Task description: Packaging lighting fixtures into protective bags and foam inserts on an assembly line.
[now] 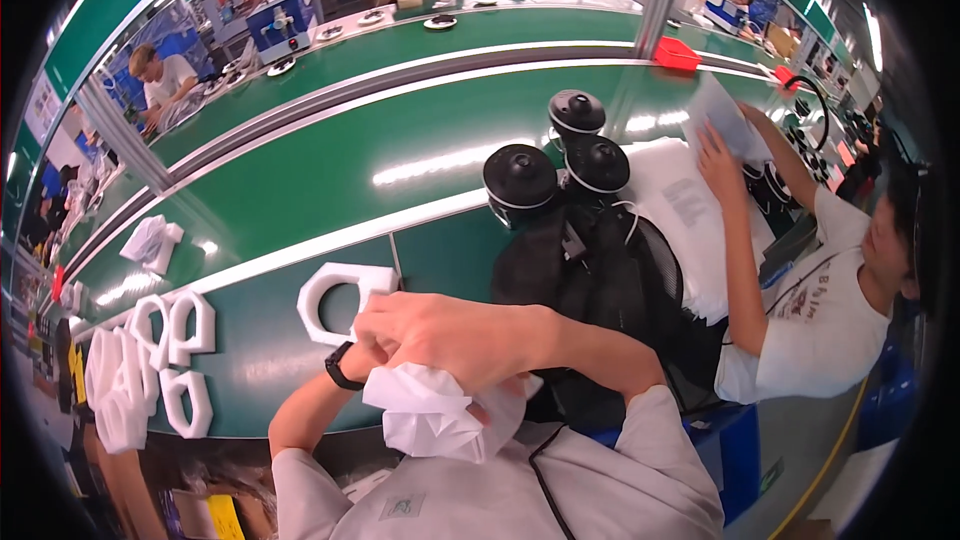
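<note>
Close to my chest is a bundle in crinkled white wrapping [425, 415]; what lies inside it is hidden. My right hand [445, 335] reaches across the top of the bundle, its fingers curled down at the far left. Most of my left hand [372, 354], with a black watch at the wrist, is covered by the right one. It closes around the bundle, and a few fingertips show at the wrapping's right side. Just beyond my hands, a white foam ring [320, 302] with an angular outline lies on the green table [260, 370].
Several white foam pieces [188, 325] stand at the left. Black round-topped units [520, 178] and a black mesh bag [600, 280] are at the right. A white wrapped item [152, 243] rests on the green conveyor [330, 180]. A co-worker [800, 290] handles a white bag [725, 120] beside white sheets [670, 190].
</note>
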Tool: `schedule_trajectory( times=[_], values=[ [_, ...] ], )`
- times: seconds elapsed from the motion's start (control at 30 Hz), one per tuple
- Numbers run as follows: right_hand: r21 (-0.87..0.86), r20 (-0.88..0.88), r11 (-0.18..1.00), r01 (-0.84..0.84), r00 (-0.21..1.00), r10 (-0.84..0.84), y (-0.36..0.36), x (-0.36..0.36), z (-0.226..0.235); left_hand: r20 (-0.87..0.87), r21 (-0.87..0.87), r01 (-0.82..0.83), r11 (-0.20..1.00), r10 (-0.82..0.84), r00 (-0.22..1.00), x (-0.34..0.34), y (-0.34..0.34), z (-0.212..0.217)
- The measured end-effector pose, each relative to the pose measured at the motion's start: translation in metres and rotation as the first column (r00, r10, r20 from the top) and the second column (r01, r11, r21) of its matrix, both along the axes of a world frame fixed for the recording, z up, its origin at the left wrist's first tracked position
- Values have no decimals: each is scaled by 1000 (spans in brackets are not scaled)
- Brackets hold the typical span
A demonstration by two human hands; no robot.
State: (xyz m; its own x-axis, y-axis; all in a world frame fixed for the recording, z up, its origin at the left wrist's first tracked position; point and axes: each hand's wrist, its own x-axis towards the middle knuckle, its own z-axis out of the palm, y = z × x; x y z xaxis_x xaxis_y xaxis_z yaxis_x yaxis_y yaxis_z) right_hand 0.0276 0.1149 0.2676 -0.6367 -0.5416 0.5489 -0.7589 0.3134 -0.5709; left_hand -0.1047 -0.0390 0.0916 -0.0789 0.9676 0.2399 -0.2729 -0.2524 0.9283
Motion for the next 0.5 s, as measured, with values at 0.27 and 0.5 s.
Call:
schedule_trajectory(
  times=[0.27, 0.5],
  values=[
    [-33, -8, 998, 61, 998, -61, 20, 15, 2, -405, 83, 11, 997, 24, 914, 48, 33, 46],
    [-213, 147, 902, 376, 925, -351, 79, 36, -3, -602, 88, -94, 992, 128, 788, 37, 50, 83]
  ],
)
